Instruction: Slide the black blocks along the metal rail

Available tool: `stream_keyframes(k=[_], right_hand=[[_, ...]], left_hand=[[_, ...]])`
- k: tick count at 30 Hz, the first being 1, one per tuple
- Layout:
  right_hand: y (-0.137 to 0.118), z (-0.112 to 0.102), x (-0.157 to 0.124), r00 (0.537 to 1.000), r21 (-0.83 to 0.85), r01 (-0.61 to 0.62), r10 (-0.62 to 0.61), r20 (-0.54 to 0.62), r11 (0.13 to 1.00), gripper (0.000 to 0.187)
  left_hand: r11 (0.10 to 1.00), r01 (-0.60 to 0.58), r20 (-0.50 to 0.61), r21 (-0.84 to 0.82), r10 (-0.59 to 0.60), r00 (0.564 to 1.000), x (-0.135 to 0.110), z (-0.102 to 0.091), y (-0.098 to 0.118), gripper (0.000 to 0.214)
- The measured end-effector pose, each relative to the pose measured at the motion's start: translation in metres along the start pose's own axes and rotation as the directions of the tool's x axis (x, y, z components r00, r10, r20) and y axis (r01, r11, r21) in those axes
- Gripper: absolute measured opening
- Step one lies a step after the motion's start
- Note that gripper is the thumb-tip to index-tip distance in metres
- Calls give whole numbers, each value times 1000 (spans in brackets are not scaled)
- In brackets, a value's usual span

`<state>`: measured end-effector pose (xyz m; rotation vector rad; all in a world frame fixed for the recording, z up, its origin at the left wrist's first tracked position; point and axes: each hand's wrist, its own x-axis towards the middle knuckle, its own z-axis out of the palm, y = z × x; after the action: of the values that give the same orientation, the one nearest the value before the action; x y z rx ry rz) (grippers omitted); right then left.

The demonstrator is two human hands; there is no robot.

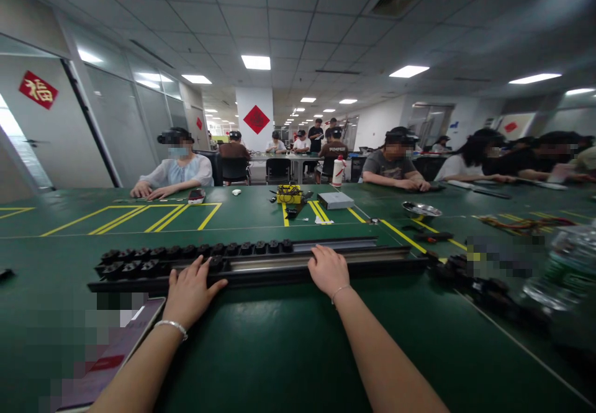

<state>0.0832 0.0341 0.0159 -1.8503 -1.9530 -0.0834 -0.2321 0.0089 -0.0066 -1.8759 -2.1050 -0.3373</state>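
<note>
A long black rail (363, 258) lies across the green table in front of me, with two rows of several small black parts (186, 253) seated along its left half. My left hand (189, 292) rests at the rail's near edge, fingers spread flat, fingertips touching the black parts. My right hand (328, 269) lies on the rail's middle, fingers curled over its near edge, beside the bare metal-coloured channel. Neither hand lifts anything.
A phone (112, 351) lies near my left forearm. A clear water bottle (565, 270) and loose black parts (488, 289) sit at the right. Farther off are a metal bowl (420, 209), a grey box (336, 199) and a yellow device (289, 194). Several people work at the far edge.
</note>
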Motion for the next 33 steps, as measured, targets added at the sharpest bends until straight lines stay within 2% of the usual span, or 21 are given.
stream_keyframes(k=[10, 15, 25, 33], right_hand=[[3, -2, 19, 997, -66, 34, -30, 67, 997, 37], [6, -1, 24, 999, -73, 27, -25, 31, 997, 35], [21, -2, 29, 1000, -91, -22, 21, -15, 996, 36], [24, 0, 22, 997, -87, -24, 17, -76, 996, 34]], left_hand=[[1000, 3, -13, -26, -3, 1000, 1, 4, 1, 70], [999, -1, -20, -41, 1, 1000, 2, 5, 3, 71], [999, -25, -21, -20, 24, 999, 9, 5, 22, 72], [999, -24, -19, -39, 24, 1000, 9, 6, 23, 73]])
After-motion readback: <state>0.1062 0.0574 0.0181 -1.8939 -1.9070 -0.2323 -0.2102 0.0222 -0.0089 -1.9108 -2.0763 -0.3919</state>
